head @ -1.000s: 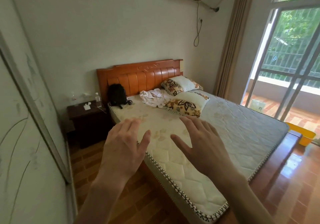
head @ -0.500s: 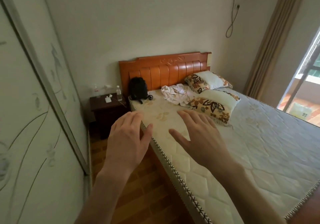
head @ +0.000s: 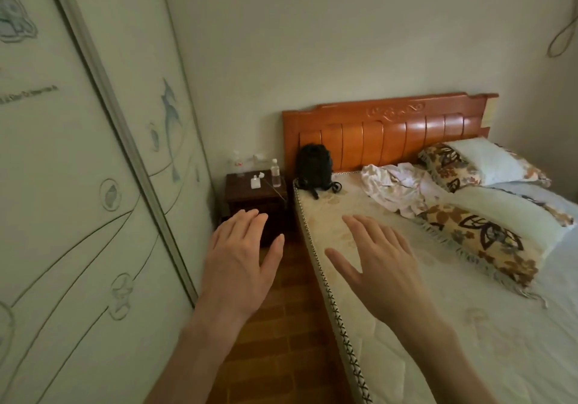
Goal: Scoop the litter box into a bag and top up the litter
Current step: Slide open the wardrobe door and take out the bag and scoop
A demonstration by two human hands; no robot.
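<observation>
Clay-like granules and a plastic tray are what the task calls for, yet no litter box, scoop or bag shows here, so its place, long axis and heading cannot be told. By judgement a filled box is heavy and loose inside, best taken by opposite rims and kept level. Both hands are spread flat, holding nothing: left hand (head: 239,258) above the wooden floor (head: 281,335), right hand (head: 380,266) over the mattress (head: 438,325). Beyond the fingertips stand a nightstand (head: 250,195) and black backpack (head: 313,166).
</observation>
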